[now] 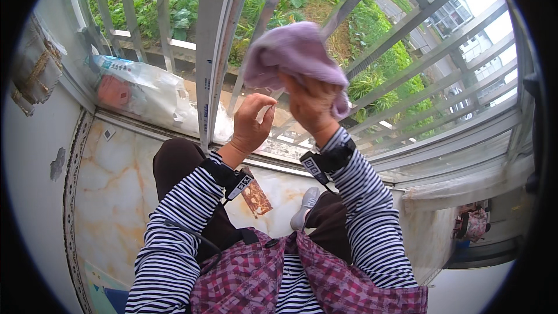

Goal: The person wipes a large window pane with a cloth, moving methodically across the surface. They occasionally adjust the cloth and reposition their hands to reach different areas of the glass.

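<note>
A purple cloth [293, 52] is bunched in my right hand [310, 100], raised in front of the metal bars [375, 54] of a window guard. The cloth is slightly blurred, and part of its folds hides the fingertips. Lower and to the left, my left hand [253, 123] is held up with thumb and index finger curled towards each other; I cannot tell whether anything small is between them. It is near the upright window frame [212, 65] and does not touch the cloth.
A white plastic bag [152, 89] with something reddish inside lies on the sill at left. The sliding frame's track [279, 163] runs below my hands. A brown patterned strip [257, 198] lies on the marble-look floor [111, 174] between my legs. A pale curtain [466, 192] hangs at right.
</note>
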Demonstrator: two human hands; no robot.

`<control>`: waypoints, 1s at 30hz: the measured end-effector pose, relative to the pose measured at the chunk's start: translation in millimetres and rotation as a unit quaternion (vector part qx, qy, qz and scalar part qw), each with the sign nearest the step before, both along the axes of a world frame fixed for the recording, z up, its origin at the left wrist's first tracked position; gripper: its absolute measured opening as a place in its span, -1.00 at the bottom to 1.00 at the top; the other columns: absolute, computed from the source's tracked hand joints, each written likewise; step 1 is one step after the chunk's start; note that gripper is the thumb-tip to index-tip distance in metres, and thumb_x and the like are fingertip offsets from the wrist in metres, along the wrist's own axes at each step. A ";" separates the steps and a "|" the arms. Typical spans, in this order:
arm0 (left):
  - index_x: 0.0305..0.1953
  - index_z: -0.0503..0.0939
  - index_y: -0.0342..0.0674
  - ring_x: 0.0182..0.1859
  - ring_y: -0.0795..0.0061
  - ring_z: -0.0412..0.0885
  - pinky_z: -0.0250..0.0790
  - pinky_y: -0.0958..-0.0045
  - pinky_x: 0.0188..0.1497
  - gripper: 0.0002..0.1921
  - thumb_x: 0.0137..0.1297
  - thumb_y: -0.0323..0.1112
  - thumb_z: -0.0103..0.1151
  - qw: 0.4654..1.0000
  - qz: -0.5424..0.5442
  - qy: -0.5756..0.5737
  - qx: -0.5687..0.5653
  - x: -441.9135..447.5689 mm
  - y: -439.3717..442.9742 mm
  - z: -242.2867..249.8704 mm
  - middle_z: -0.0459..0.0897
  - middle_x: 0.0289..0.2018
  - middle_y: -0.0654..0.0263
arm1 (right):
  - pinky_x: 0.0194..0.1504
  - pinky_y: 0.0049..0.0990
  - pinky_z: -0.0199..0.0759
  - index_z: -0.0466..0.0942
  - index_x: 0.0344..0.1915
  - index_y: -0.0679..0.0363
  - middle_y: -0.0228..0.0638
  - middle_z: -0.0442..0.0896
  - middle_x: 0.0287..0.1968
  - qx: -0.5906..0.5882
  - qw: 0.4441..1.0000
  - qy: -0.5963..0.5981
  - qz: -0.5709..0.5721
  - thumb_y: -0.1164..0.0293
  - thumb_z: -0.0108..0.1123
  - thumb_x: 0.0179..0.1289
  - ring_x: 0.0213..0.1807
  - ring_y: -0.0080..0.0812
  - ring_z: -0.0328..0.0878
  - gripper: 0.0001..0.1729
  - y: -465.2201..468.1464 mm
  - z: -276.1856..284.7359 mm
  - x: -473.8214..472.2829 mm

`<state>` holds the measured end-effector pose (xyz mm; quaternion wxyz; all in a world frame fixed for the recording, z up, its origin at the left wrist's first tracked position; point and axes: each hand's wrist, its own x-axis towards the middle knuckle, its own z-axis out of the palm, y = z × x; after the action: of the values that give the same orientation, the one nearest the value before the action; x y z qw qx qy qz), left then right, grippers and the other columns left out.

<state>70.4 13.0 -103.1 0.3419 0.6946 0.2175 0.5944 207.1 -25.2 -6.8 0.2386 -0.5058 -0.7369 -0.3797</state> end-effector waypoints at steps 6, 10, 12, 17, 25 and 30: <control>-0.23 0.60 -0.33 -0.30 0.33 0.65 0.45 0.35 -0.21 -0.78 0.12 -0.35 0.24 0.960 -0.130 0.077 -0.234 -1.0 -12.1 -42.9 0.68 -0.40 0.11 | 0.26 -0.16 0.13 0.47 0.15 -0.06 -0.42 0.55 0.09 -0.177 0.974 -0.025 0.139 0.36 0.22 -0.07 0.17 -0.23 0.42 -0.35 24.1 -44.5 -31.1; -0.24 0.62 -0.32 -0.28 0.23 0.66 0.45 0.29 -0.18 -0.77 0.13 -0.29 0.23 0.941 -0.195 0.163 -0.224 -13.7 -18.2 -50.9 0.69 -0.38 0.08 | 0.10 -0.23 0.32 0.52 -0.03 0.00 -0.36 0.60 -0.05 -0.276 0.941 -0.051 0.189 0.38 0.33 -0.30 0.05 -0.23 0.52 -0.36 28.6 -56.2 -35.2; -0.23 0.62 -0.34 -0.28 0.27 0.67 0.46 0.32 -0.17 -0.77 0.13 -0.33 0.24 0.932 -0.193 0.240 -0.190 -25.6 -26.4 -42.6 0.70 -0.38 0.11 | 0.00 -0.27 0.38 0.53 -0.13 0.01 -0.38 0.61 -0.14 -0.326 0.925 -0.049 0.190 0.39 0.38 -0.40 -0.05 -0.24 0.55 -0.39 25.6 -54.3 -34.7; -0.42 0.59 -0.31 -0.44 0.38 0.58 0.38 0.45 -0.38 -0.93 0.08 -0.48 0.28 0.983 -0.108 0.136 -0.057 -52.0 -45.9 8.3 0.59 -0.55 0.20 | -0.04 -0.26 0.43 0.54 -0.07 0.12 -0.23 0.63 -0.20 -0.242 0.936 0.198 0.163 0.46 0.25 -0.11 -0.11 -0.11 0.57 -0.54 -6.2 -45.0 -30.0; 0.35 0.14 -0.29 0.37 -0.08 0.14 -0.01 0.12 0.41 0.02 -0.17 -0.17 0.51 0.984 -0.068 0.148 0.068 -46.3 -64.4 39.3 0.20 0.31 -0.08 | -0.03 -0.59 0.44 0.52 0.06 0.32 -0.44 0.63 -0.13 -0.294 0.540 0.755 0.229 0.51 0.15 0.25 -0.09 -0.65 0.50 -0.64 -75.0 -31.9 -20.4; 0.43 -0.12 -0.11 0.21 0.31 0.41 0.27 0.35 0.27 0.05 0.00 -0.54 0.40 0.954 -0.241 0.081 -0.161 -19.0 -83.2 31.8 0.33 0.24 0.18 | -0.01 -0.63 0.41 0.50 0.09 0.31 -0.47 0.59 -0.05 -0.332 0.455 0.783 0.266 0.45 0.04 0.37 -0.08 -0.66 0.50 -0.66 -102.2 -24.0 -14.4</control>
<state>51.5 -70.3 -71.4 0.5631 0.7079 0.1634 0.3938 192.7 -127.4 -30.8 0.6184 -0.4105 -0.4087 0.5312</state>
